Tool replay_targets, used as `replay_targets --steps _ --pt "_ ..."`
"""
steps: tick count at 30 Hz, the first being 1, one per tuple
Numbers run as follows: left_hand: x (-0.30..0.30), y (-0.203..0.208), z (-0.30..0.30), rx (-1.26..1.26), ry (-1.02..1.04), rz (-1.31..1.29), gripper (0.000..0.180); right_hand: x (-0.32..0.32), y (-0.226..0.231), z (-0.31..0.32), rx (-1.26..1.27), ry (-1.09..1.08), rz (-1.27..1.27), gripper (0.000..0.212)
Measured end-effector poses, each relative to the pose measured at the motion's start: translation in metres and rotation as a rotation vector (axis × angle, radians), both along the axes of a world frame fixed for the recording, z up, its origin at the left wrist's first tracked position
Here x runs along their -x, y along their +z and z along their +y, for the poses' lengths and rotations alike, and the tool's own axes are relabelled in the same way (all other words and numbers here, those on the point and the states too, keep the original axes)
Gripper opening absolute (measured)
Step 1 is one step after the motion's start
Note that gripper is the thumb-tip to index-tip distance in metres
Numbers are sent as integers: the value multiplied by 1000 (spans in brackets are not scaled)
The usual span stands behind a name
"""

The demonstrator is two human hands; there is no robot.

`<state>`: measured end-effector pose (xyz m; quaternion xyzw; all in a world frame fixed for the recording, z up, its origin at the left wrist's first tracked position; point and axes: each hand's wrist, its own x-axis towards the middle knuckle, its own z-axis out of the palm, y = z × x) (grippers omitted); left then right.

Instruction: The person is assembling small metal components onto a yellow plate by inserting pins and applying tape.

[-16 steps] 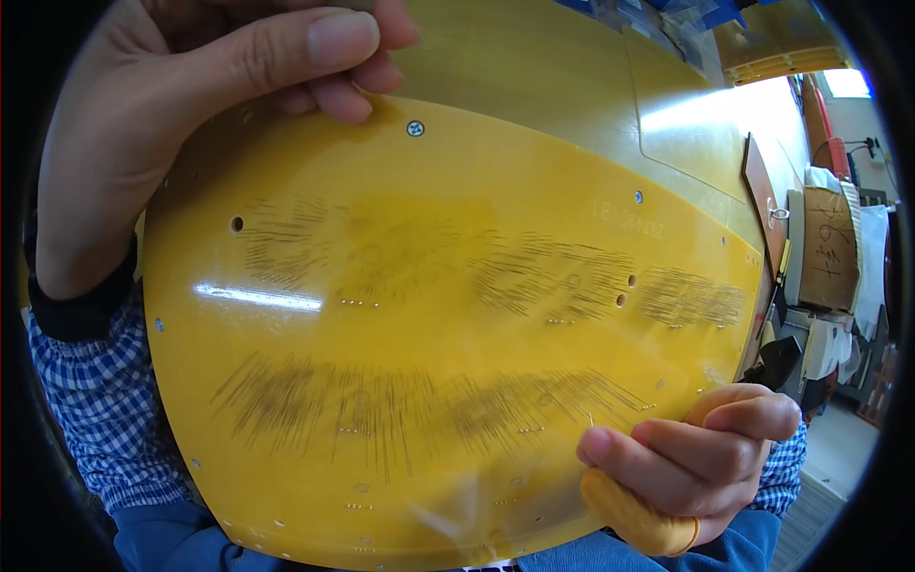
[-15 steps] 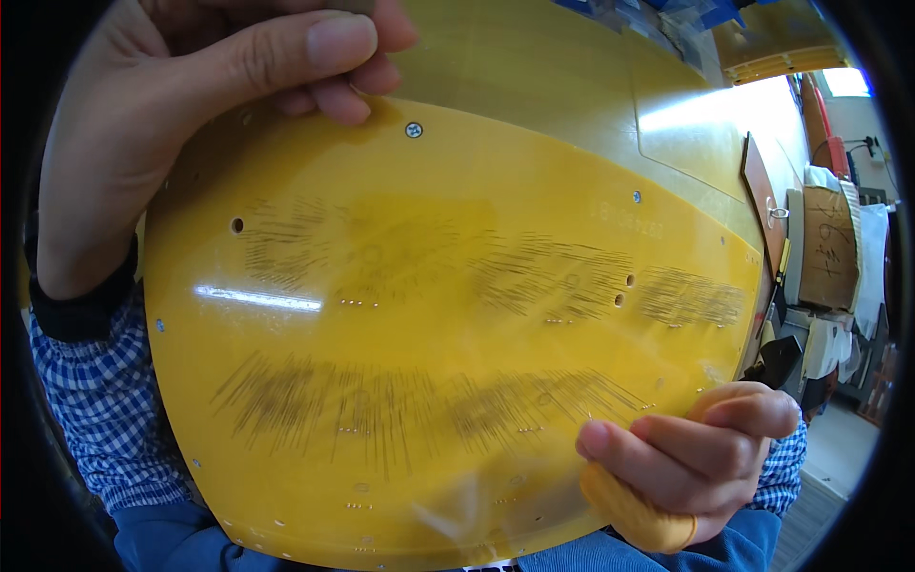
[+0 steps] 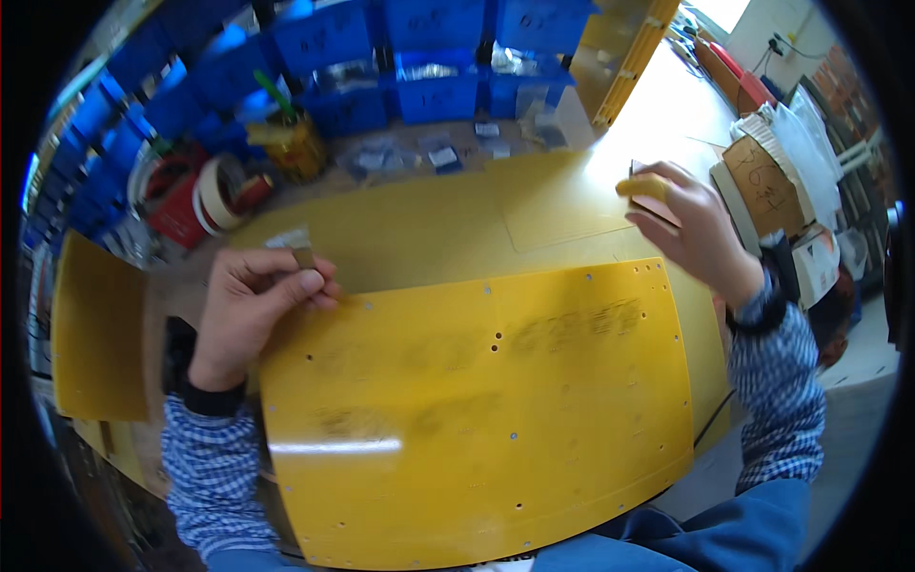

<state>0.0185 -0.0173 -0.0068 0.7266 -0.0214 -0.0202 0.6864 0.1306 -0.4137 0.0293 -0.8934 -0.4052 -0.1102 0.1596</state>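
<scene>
In front of me lies a large yellow panel [image 3: 457,381] with curved edges, small screws, drilled holes and patches of dark fine lines. My left hand [image 3: 253,300] is over its far left corner, thumb and fingers pinched on a small olive-brown flat piece [image 3: 303,256]. Something whitish and clear [image 3: 289,237] shows just beyond that piece; whether it is held too, I cannot make out. Off the panel's far right corner, my right hand [image 3: 696,224] grips a brown flat piece with dark edges [image 3: 658,208], blurred by motion. One right finger wears a yellow finger cot [image 3: 643,187].
Blue bins [image 3: 434,86] stand in rows at the back. Left of centre are a tape roll [image 3: 219,194] and a yellow pot [image 3: 294,148] holding a green-handled tool. Small plastic bags [image 3: 381,157] lie before the bins. A cardboard box [image 3: 765,186] is at the right.
The view has pulled back to show the bins and bench. My right hand has left the panel's near right edge for the far right and now holds the brown piece. The left hand keeps its pinch.
</scene>
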Motion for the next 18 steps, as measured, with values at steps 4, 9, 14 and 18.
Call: replay_targets --steps 4,9,14,18 --pt "18 36 -6 -79 62 -79 12 -50 -14 -38 103 -145 280 60" --pt "22 51 -3 -96 93 -184 13 -95 -36 -14 249 -225 517 99" --pt "29 72 -8 -143 79 -358 16 -117 -43 0 156 -266 486 82" --pt "34 83 -8 -62 57 -559 12 -115 -16 -25 -597 -149 550 43"
